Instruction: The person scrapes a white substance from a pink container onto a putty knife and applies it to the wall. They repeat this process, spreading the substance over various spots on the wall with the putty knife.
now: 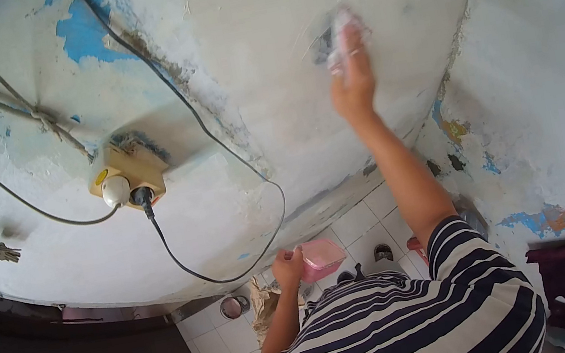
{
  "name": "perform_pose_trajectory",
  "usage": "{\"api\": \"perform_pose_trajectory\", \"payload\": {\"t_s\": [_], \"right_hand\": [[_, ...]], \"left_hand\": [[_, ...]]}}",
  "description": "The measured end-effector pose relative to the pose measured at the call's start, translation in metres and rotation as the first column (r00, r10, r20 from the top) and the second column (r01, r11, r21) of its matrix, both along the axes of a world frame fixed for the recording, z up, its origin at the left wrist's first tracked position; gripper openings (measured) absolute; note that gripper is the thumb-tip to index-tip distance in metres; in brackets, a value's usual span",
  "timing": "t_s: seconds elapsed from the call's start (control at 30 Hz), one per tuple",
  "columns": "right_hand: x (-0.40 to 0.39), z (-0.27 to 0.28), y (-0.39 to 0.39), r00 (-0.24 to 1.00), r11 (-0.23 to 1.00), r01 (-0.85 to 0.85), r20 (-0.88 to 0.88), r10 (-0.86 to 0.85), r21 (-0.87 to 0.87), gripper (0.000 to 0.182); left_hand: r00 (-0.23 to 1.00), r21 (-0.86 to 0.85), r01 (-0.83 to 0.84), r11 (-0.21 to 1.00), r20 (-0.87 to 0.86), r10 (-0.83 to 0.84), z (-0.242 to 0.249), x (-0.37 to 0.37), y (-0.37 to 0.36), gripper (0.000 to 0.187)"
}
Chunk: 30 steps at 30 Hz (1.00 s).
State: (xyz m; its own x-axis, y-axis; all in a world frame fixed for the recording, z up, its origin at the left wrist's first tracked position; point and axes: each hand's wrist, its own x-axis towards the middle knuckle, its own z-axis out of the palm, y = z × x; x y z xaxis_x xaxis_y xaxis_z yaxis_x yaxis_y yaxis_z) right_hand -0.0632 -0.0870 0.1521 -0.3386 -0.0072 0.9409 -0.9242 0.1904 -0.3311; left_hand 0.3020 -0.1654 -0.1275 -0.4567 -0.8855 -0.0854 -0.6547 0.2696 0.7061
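- Keys are hanging at the wall's far left edge, beside a dark strip of small fittings that is too distorted to read.
- A thin cord is running down the wall's left part, knotted partway along.
- A yellowish socket box is sitting on the wall left of centre, with a white round plug and a black plug pushed into it.
- A black cable is dropping from the top edge, looping low and running back to the black plug.
- The left hand is gripping a pink tub by its near side, closed around the rim, low over the white tiled floor.
- A small metal bowl is lying on the floor to the left of that hand.
- The right hand is reaching up, pressing a whitish pad flat against the wall near its upper middle; fingers are wrapped over it, though motion blur is hiding the pad's exact shape.
- Blue and orange patches are showing through the flaking paint along the wall's right edge.
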Motion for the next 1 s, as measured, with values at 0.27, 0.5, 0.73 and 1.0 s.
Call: {"api": "perform_pose_trajectory", "payload": {"t_s": [0.27, 0.5, 0.73, 1.0], "right_hand": [[0.101, -0.097, -0.012, 0.980, 0.961, -0.200, 0.029, 0.198, 0.188, 0.057], [0.002, 0.022, 0.031, 0.981, 0.981, 0.195, 0.013, -0.194, -0.027, 0.056], [0.084, -0.120, -0.025, 0.986, 0.967, -0.161, 0.077, 0.149, 0.197, 0.057], [0.041, 0.008, 0.032, 0.992, 0.955, -0.035, 0.104, 0.068, -0.296, 0.054]], "left_hand": [[1.000, -0.048, 0.019, 0.999, -0.009, -0.019, 0.006, -0.007, 0.009, 0.038], [0.999, -0.008, -0.047, 0.999, -0.004, 0.047, 0.000, 0.016, 0.007, 0.037], [1.000, -0.016, -0.026, 1.000, 0.008, 0.027, -0.005, 0.006, 0.005, 0.037], [1.000, -0.019, 0.016, 1.000, -0.025, -0.016, 0.007, -0.001, 0.010, 0.037]]}}
